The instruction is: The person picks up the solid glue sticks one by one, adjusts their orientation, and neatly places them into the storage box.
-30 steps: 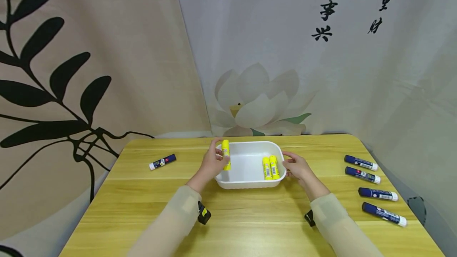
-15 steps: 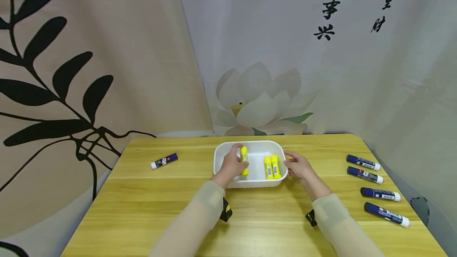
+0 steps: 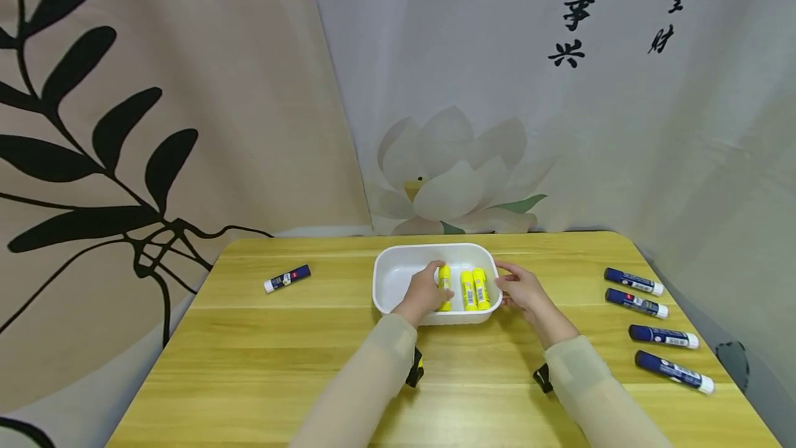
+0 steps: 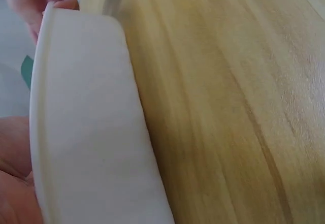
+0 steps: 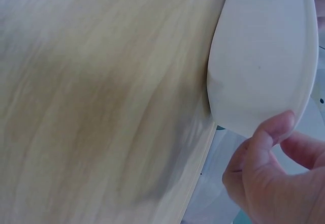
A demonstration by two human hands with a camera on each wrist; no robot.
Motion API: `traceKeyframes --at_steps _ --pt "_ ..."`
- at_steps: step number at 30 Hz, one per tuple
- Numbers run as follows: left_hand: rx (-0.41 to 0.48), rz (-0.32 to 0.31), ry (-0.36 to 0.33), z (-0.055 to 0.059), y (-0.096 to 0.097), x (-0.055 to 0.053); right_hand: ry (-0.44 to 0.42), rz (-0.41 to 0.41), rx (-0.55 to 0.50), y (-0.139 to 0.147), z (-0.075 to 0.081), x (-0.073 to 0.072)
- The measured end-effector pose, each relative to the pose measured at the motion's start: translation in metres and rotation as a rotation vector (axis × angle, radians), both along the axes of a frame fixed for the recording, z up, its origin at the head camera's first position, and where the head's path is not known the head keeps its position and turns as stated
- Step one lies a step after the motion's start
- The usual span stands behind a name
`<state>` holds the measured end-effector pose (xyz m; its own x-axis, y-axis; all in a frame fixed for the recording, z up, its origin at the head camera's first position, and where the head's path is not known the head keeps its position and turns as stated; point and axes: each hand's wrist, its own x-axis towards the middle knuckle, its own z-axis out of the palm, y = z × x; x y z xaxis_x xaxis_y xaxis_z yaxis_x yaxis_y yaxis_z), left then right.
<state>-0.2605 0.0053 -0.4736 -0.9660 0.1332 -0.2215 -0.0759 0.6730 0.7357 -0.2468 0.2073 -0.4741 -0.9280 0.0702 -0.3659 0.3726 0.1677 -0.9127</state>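
Note:
A white plastic tray [image 3: 398,252] sits on the wooden table, its side wall [image 4: 96,117] filling much of the left wrist view. My left hand [image 3: 424,294] reaches over the near rim and grips a yellow glue stick [image 3: 444,282] inside, between thumb and fingers. Just right of it, two more yellow glue sticks, a left one [image 3: 469,290] and a right one [image 3: 481,289], lie side by side. My right hand [image 3: 522,290] pinches the tray's right end at the rim, which the right wrist view shows with thumb and fingers [image 5: 277,125] on the edge.
On the table's right side lie several dark blue glue sticks with white caps, the nearest one [image 3: 671,371] close to the edge. Another blue glue stick [image 3: 287,278] lies at the left. A printed curtain [image 3: 472,88] hangs behind the table [image 3: 280,365].
My left hand has carried the yellow glue stick rightward from the tray's left end and lowered it beside the other two. The right hand has stayed on the tray's right rim.

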Motion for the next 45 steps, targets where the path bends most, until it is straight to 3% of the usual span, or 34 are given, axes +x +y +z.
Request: traceKeyframes --at_steps 9,15,18,25,31,36,45 --pt "-0.013 0.003 -0.03 -0.006 0.001 0.0 -0.006 0.005 -0.004 -0.002 0.002 0.0" --pt "0.136 0.003 -0.073 -0.009 0.0 -0.002 0.005 0.015 -0.005 -0.002 0.003 -0.001" --pt "0.191 0.019 -0.061 -0.012 0.0 -0.003 0.007 0.012 -0.007 -0.001 0.003 -0.001" --pt "0.059 0.033 0.078 -0.006 0.0 -0.001 0.0 0.01 0.004 0.0 0.001 0.0" --pt "-0.023 -0.019 0.187 0.005 -0.008 0.002 -0.003 0.01 0.005 -0.001 0.0 0.0" --pt "-0.073 -0.056 0.285 0.011 -0.029 0.0 0.002 0.012 -0.011 0.0 -0.001 -0.001" --pt "-0.1 -0.034 0.414 0.015 -0.082 -0.001 0.007 0.015 -0.002 0.001 0.0 0.0"
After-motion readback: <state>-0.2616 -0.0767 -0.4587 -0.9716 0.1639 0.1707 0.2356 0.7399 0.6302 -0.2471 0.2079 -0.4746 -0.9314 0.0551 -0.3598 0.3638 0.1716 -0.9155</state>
